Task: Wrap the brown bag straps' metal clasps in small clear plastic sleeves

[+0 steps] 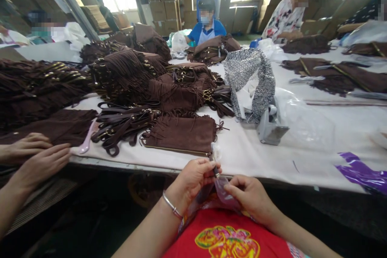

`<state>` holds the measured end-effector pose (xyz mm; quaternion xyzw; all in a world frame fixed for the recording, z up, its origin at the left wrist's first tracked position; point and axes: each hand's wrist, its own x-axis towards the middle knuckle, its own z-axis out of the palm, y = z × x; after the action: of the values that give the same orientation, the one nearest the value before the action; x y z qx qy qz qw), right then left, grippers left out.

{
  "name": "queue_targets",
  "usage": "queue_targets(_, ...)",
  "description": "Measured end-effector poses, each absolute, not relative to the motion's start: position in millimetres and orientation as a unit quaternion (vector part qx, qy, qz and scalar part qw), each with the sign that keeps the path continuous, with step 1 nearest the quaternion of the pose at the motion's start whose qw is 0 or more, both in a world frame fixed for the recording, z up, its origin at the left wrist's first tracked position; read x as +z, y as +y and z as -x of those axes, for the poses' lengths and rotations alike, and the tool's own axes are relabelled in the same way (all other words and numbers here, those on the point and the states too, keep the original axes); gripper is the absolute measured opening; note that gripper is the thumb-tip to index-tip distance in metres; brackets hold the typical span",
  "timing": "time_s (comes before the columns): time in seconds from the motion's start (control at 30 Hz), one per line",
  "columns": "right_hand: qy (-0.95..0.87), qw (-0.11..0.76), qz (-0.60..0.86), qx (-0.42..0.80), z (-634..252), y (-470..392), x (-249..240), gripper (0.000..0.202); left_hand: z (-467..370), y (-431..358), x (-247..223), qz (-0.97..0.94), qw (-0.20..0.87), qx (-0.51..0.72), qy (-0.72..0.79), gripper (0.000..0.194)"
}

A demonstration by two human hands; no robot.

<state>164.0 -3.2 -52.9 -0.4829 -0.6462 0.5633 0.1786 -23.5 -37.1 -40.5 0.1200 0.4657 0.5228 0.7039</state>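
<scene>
Thin plastic and a small tab, pinched at the desk's near edge.
The left hand pinches a small dark tab between thumb and fingers; the right hand pinches clear plastic film just beside it. A hard tug by the right hand could tear the film or jerk the tab from the other fingertips. The brown fringed pouch lies flat near the front edge of the desk, its near right corner by the tab; if they are joined, a pull could drag it off. Its fringe, close to the heaped straps, might snag on their metal clips.
</scene>
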Motion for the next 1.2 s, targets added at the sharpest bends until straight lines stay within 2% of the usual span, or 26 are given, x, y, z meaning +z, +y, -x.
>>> queue_targets(0.37, -0.632, 0.163, 0.493, 0.576, -157, -6, -47, 0.026, 24, -41, -46, -0.118, 0.699, 0.532, 0.463, 0.028)
queue_targets(0.67, -0.494, 0.174, 0.491, 0.697, -146, -3, -56, 0.035, 21, -40, -43, -0.14, 0.674, 0.53, 0.495, 0.031)
queue_targets(0.93, -0.518, 0.156, 0.518, 0.663, -125, 9, -53, 0.033, 29, -62, -41, -0.127, 0.68, 0.471, 0.548, 0.045)
queue_targets(1.2, -0.529, 0.157, 0.511, 0.659, -104, 13, -53, 0.037, 22, -69, -48, -0.103, 0.655, 0.464, 0.587, 0.026)
